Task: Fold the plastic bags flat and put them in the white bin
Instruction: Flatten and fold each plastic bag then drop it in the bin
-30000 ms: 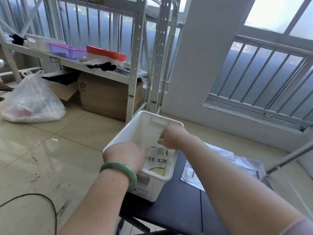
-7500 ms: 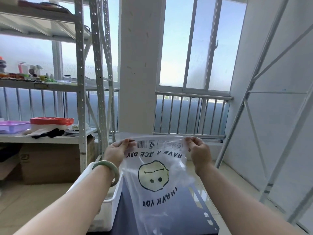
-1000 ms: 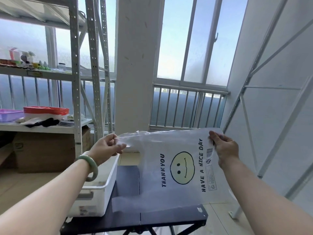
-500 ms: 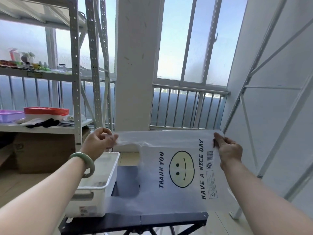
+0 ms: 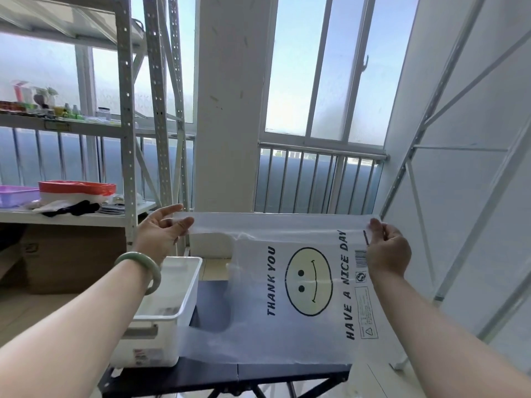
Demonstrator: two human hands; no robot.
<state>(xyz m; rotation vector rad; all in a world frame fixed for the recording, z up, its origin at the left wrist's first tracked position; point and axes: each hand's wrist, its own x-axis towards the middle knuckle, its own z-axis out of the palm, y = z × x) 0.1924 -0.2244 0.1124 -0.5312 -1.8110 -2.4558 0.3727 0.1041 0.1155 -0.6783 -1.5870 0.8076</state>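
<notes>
While the left hand's fingertips (image 5: 184, 224) pinch the handle end of the thin, see-through plastic carrier bag w/ a yellow smiley face and dark "THANK YOU" print (image 5: 287, 317), the right hand's fingers (image 5: 377, 228) nip the opposite end, by the barcode. Both are light pinches, thumb vs. fingers. On the left hand (image 5: 159, 237) the top finger sticks out straight above the film. On the right hand (image 5: 388, 252) the fingers curl over the edge.

Bag is turned sideways, top edge pulled taut btw. the two hands. The rest hangs as a flat sheet in front of the dark folding table (image 5: 207, 374), lower edge reaching about the table's near edge. The white rectangular plastic bin (image 5: 163, 340) sits on the table's left end, under the left forearm, just beside the hanging bag.

Handling, as a judgement: v. light, limp, slick film, no stiffness, so it'll likely sag, cling, catch air and slip from a loose pinch. Best taken at corners/edges under tension, then laid on the tabletop and pressed flat before creasing. Not fragile, though the handles could stretch if yanked.
</notes>
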